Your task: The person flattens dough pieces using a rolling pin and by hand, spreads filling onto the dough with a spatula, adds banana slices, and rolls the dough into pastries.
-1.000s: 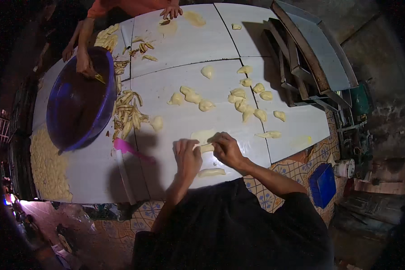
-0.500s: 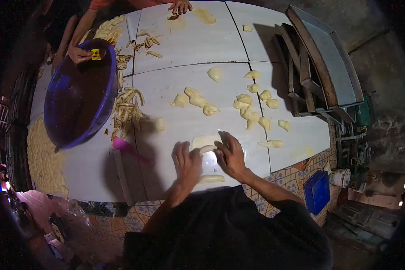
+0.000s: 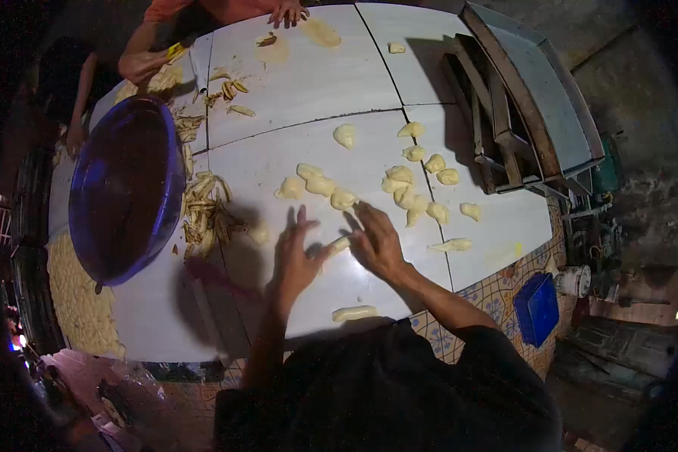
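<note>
My left hand (image 3: 298, 267) has its fingers spread, with the thumb at a short pale dough roll (image 3: 340, 244) on the white tiled table (image 3: 264, 324). Just right of it, my right hand (image 3: 380, 245) reaches forward with extended fingers, its thumb close to the roll's other end. Soft dough lumps (image 3: 398, 181) lie in loose groups beyond and right of my hands. Another dough roll (image 3: 354, 313) lies near the front edge by my body. Whether my thumbs press on the short roll is hard to tell.
A purple tub of dark contents (image 3: 124, 188) stands left, beside sliced pieces (image 3: 200, 200) and a spread dough mass (image 3: 79, 294). A co-worker's hand (image 3: 135, 64) holds something yellow; another person's arm (image 3: 75, 128) shows behind. Metal trays (image 3: 535, 98) are stacked right. A blue crate (image 3: 535, 309) sits lower right.
Both my hands have moved forward up the table with the short roll, their fingers spreading more. The co-worker's hand with the yellow item has risen from the tub toward the back left.
</note>
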### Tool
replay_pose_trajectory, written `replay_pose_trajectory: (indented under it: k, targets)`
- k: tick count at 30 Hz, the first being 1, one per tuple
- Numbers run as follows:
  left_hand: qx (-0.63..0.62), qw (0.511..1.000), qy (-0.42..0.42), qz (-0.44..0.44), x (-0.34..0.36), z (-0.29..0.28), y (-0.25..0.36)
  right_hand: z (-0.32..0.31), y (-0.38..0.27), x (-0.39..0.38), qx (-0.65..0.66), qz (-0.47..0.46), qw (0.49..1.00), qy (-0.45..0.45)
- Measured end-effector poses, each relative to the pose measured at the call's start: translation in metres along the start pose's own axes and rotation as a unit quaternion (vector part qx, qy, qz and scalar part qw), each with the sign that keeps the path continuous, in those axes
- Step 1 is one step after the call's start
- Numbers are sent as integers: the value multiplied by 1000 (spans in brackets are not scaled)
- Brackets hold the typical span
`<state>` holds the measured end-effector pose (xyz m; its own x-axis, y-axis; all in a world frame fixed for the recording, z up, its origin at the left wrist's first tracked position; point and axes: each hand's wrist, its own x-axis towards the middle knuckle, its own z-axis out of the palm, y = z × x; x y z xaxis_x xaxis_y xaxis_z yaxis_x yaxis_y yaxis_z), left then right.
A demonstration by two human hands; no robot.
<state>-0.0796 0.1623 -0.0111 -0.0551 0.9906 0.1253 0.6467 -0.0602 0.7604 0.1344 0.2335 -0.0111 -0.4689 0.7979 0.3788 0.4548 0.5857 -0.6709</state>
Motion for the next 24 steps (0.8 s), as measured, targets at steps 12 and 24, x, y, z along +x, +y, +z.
replay_pose_trajectory:
  k: [12, 24]
  targets:
    - [-130, 985, -107, -28, -101, 8, 41, -50, -33, -70, 155, 59, 905, -392]
    - [-6, 997, -33, -69, -160, 33, 58, -38, -59, -108, -10, -87, 968, -233]
